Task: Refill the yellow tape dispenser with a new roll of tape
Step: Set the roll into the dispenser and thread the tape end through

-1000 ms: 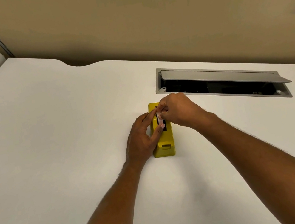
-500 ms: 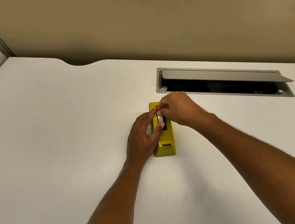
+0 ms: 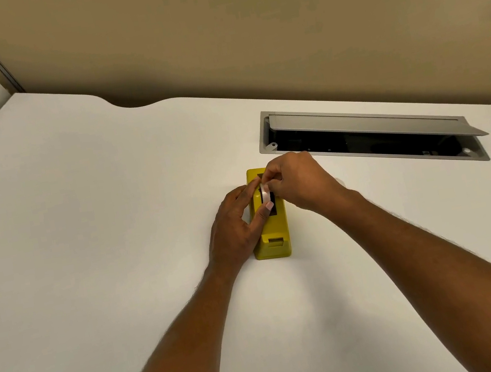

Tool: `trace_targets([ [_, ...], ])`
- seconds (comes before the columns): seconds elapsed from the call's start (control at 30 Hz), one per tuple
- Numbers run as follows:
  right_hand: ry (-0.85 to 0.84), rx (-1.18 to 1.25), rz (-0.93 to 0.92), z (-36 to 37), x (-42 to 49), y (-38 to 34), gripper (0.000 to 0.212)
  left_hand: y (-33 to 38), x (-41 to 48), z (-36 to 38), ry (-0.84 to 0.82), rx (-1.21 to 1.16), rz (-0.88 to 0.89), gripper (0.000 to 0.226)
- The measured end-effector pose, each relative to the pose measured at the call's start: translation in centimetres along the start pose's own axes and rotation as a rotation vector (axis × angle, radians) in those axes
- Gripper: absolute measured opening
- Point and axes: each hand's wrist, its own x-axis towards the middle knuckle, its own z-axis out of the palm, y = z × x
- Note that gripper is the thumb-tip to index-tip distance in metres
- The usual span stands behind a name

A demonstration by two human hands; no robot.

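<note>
1. I am seating the pale, translucent roll of tape (image 3: 264,194) in the slot of the glossy yellow plastic block-shaped dispenser (image 3: 274,233), which is sitting mid-desk on the smooth white desktop (image 3: 84,247).
2. My right hand (image 3: 297,181) is pinching the roll; my left hand (image 3: 237,223) is gripping the dispenser's side.
3. Judging by this, threading to the cutter is remaining.

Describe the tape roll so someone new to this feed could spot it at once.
Start at the open grey cable hatch set into the white desk; just in front of its left end lies the yellow tape dispenser. The tape roll stands on edge in the dispenser's top slot, pinched between the left hand and right hand. It is the only pale, translucent thing against the yellow.
</note>
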Motion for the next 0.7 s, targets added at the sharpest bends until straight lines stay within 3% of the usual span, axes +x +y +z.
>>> trace_targets([
  [0.2, 0.068, 0.0, -0.017, 0.7, -0.2, 0.5, 0.014, 0.3, -0.1, -0.1, -0.008, -0.008, -0.003, 0.064],
  [0.7, 0.19, -0.006, -0.061, 1.4, -0.3, 0.7, 0.016, 0.0, -0.1, 0.0, 0.007, -0.029, -0.02, 0.055],
])
